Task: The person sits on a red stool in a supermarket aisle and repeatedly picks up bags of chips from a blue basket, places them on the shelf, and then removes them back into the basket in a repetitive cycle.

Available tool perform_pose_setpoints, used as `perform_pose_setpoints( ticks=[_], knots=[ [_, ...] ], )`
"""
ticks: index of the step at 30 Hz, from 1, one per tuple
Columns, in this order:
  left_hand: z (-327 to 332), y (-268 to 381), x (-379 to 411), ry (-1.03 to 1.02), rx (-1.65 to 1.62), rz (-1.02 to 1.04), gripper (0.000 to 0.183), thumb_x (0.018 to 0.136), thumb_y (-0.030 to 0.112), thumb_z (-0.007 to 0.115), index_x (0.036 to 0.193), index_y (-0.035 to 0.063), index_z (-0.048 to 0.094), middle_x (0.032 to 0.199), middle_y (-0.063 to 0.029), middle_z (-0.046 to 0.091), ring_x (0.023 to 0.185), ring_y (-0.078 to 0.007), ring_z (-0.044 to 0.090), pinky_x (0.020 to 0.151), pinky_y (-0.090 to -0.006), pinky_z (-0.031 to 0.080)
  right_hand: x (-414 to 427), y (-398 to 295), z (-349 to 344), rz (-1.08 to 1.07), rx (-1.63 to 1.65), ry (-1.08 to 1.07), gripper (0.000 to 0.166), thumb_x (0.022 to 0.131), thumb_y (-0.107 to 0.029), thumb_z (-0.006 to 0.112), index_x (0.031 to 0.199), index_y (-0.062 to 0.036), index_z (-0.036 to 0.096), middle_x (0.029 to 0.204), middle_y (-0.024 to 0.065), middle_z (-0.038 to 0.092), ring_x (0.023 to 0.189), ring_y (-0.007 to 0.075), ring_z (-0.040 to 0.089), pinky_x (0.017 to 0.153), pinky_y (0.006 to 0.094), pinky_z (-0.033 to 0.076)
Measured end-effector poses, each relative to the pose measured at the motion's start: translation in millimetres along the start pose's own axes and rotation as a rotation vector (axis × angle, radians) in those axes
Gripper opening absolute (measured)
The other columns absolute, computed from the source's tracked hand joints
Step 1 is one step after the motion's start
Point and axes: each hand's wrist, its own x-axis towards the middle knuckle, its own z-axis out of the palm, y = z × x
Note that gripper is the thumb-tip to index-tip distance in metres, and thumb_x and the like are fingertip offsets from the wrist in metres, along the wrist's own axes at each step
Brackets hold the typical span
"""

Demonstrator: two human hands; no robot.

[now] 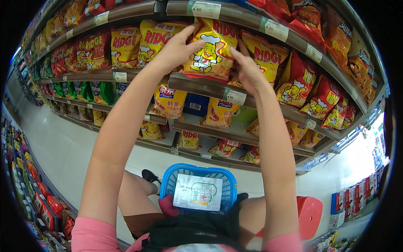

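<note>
Both my hands are at a yellow and red bag of potato chips with a chef cartoon, which stands upright at the front of a store shelf. My left hand is at its upper left side, thumb over the front edge and fingers partly hidden behind the bag. At its right side, my right hand has the thumb at the bag's edge, with the other fingers partly hidden between it and the neighbouring chip bag. Another yellow chip bag stands behind my left hand.
Lower shelves hold shrimp-snack bags and more chip bags. A blue plastic basket with a white printed package is between my legs. A red plastic stool stands at right. Another stocked shelf runs along the left.
</note>
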Motion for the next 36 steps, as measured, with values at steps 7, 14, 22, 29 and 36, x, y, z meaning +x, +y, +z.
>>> perform_pose_setpoints(
  ticks=[7,14,22,29,36],
  knots=[
    [-1,13,-5,0.021,0.005,-0.178,0.062,0.092,0.021,0.061,0.143,0.0053,0.030,0.126,-0.0120,0.054,0.110,-0.0156,0.054,0.090,-0.0282,0.047,3,13,-7,-0.089,-0.321,-0.010,0.092,0.084,-0.044,0.064,0.150,-0.0149,0.007,0.146,0.0143,0.033,0.131,0.0234,0.036,0.104,0.0357,0.033],
    [-4,29,-25,0.036,-0.053,-0.114,0.073,0.087,0.021,0.067,0.144,0.0025,0.025,0.126,-0.0152,0.052,0.105,-0.0169,0.057,0.085,-0.0279,0.050,-6,5,16,-0.226,-0.242,-0.036,0.088,0.085,-0.039,0.066,0.149,-0.0106,0.013,0.142,0.0170,0.035,0.131,0.0254,0.035,0.107,0.0365,0.030],
    [16,37,-144,0.022,-0.301,-0.236,0.069,0.087,0.014,0.064,0.142,0.0005,0.025,0.130,-0.0152,0.046,0.116,-0.0193,0.050,0.093,-0.0302,0.045,-102,48,38,-0.251,-0.305,0.033,0.084,0.077,-0.032,0.074,0.141,-0.0046,0.027,0.117,0.0208,0.054,0.098,0.0218,0.059,0.081,0.0330,0.049],
    [92,-58,-333,-0.199,-0.244,-0.685,0.087,0.081,0.024,0.072,0.144,-0.0017,0.019,0.137,-0.0190,0.038,0.127,-0.0255,0.038,0.105,-0.0329,0.033,-249,209,56,0.225,-0.456,0.033,0.082,0.077,-0.027,0.074,0.141,-0.0053,0.027,0.117,0.0242,0.056,0.098,0.0347,0.063,0.080,0.0369,0.052],
    [152,-137,-443,-0.310,-0.433,-1.154,0.084,0.084,0.021,0.071,0.145,0.0032,0.016,0.132,-0.0144,0.045,0.117,-0.0196,0.047,0.095,-0.0302,0.043,-332,332,87,0.497,-0.572,-0.007,0.077,0.078,-0.027,0.072,0.138,-0.0059,0.028,0.115,0.0265,0.057,0.102,0.0381,0.061,0.082,0.0397,0.051]
  ],
)
